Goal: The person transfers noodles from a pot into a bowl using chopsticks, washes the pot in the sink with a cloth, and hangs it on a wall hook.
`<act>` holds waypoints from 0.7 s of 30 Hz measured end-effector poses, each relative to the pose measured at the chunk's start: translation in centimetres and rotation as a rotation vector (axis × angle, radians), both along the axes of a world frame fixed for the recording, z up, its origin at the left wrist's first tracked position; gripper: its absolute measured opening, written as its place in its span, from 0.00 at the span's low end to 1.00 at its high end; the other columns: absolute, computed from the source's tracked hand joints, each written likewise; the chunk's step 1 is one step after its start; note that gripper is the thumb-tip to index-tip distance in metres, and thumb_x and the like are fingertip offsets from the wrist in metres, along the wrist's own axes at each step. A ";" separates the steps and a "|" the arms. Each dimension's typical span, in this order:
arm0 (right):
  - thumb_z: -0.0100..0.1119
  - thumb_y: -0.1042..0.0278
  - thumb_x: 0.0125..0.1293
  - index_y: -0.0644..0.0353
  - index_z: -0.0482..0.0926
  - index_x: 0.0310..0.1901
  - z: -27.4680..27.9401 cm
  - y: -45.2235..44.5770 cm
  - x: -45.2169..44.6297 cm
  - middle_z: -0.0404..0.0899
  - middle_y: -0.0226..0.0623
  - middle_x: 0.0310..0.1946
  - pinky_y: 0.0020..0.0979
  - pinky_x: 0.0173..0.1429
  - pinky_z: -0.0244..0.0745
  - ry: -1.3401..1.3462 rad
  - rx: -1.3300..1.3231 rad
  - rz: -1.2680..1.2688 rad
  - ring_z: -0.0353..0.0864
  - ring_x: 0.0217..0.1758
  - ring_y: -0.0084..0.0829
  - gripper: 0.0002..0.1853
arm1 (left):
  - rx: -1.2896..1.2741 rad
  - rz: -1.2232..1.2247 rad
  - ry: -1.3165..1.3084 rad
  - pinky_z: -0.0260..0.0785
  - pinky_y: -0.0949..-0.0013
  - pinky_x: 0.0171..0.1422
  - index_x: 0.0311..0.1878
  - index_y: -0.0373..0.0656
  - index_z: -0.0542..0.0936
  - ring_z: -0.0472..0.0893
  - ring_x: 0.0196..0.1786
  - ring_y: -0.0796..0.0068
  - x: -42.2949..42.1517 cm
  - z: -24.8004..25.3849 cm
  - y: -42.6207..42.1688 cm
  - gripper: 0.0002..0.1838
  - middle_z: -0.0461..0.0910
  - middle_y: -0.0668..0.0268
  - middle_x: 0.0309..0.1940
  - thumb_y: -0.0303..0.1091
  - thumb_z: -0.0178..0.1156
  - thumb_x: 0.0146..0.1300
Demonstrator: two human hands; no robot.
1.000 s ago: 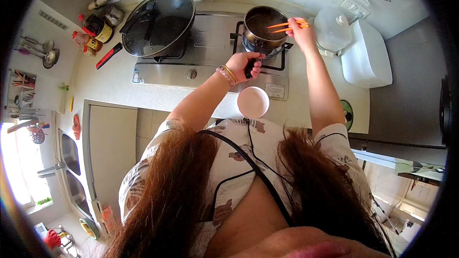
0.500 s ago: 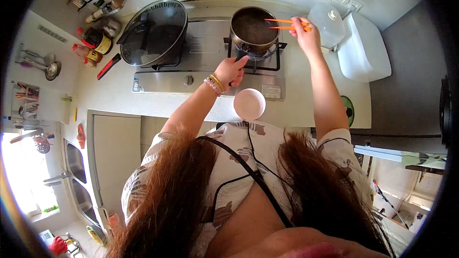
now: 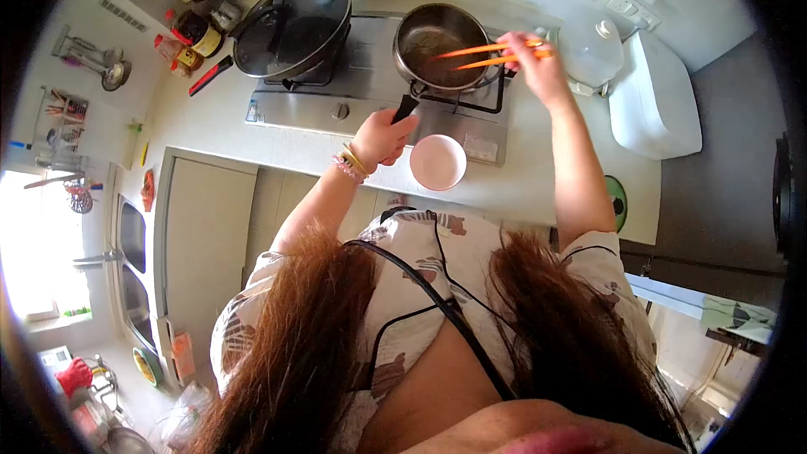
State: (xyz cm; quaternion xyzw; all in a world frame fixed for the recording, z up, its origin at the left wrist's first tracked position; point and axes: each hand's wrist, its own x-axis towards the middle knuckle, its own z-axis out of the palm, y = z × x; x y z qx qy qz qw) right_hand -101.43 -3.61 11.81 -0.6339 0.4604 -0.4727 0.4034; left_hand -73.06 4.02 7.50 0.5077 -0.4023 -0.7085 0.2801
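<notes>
We have both hands busy at the stove point(image 3: 370, 46). Our left hand point(image 3: 382, 139) is closed around the black handle point(image 3: 405, 108) of the pot point(image 3: 461, 23). Our right hand point(image 3: 535, 63) is closed around two orange chopsticks point(image 3: 496, 60). Their tips reach inside the pot and are a little bit apart. We see something brown and wet low in the pot, but we cannot tell what it is.

The pot is at the right side of the stove. It sits a bit to the left of the middle of the burner rack point(image 3: 496, 99), and we cannot tell if it touches the rack. A pink bowl point(image 3: 438, 162) sits on the surface point(image 3: 546, 185), near us and near our left hand. Its open side is up. On the left side of the stove is a big pan with a glass lid point(image 3: 294, 29) on it.

It looks like we are holding the pot and moving the chopsticks around in it. This calls for a tight hold on the handle, with the pot steady and the chopstick tips inside the rim.
</notes>
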 end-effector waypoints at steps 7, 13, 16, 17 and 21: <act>0.52 0.56 0.68 0.55 0.79 0.47 2.7 0.4 -0.6 0.79 0.25 0.31 0.16 0.31 0.65 0.025 0.064 0.059 0.69 0.26 0.14 0.14 | -0.052 0.100 -0.125 0.48 0.76 0.11 0.27 0.45 0.66 0.58 0.10 0.84 0.2 0.2 5.0 0.14 0.61 0.76 0.12 0.39 0.55 0.65; 0.55 0.62 0.66 0.58 0.78 0.39 1.3 0.1 0.9 0.77 0.27 0.27 0.17 0.27 0.65 0.180 -0.089 0.186 0.70 0.22 0.16 0.09 | -0.071 0.128 -0.219 0.49 0.76 0.12 0.28 0.44 0.66 0.59 0.10 0.84 0.4 0.7 8.0 0.14 0.61 0.75 0.12 0.40 0.57 0.64; 0.57 0.62 0.64 0.59 0.79 0.38 0.9 1.0 0.3 0.77 0.29 0.26 0.17 0.24 0.64 -0.052 0.167 0.158 0.70 0.20 0.16 0.10 | -0.109 0.107 -0.243 0.50 0.76 0.12 0.28 0.44 0.67 0.60 0.11 0.84 1.7 0.1 9.0 0.14 0.62 0.75 0.12 0.40 0.57 0.64; 0.57 0.62 0.64 0.59 0.79 0.37 0.3 1.4 0.0 0.77 0.30 0.26 0.17 0.23 0.65 -0.142 0.264 0.119 0.70 0.19 0.17 0.09 | -0.129 0.091 -0.260 0.50 0.76 0.12 0.28 0.43 0.67 0.61 0.11 0.84 2.1 -0.1 9.4 0.14 0.63 0.75 0.13 0.40 0.57 0.64; 0.59 0.66 0.61 0.59 0.78 0.33 -4.5 3.5 0.7 0.76 0.32 0.24 0.21 0.21 0.66 -0.523 0.524 0.024 0.72 0.18 0.22 0.07 | -0.163 0.030 -0.284 0.52 0.77 0.12 0.27 0.43 0.67 0.62 0.11 0.84 3.9 -0.3 10.7 0.14 0.64 0.74 0.13 0.40 0.57 0.63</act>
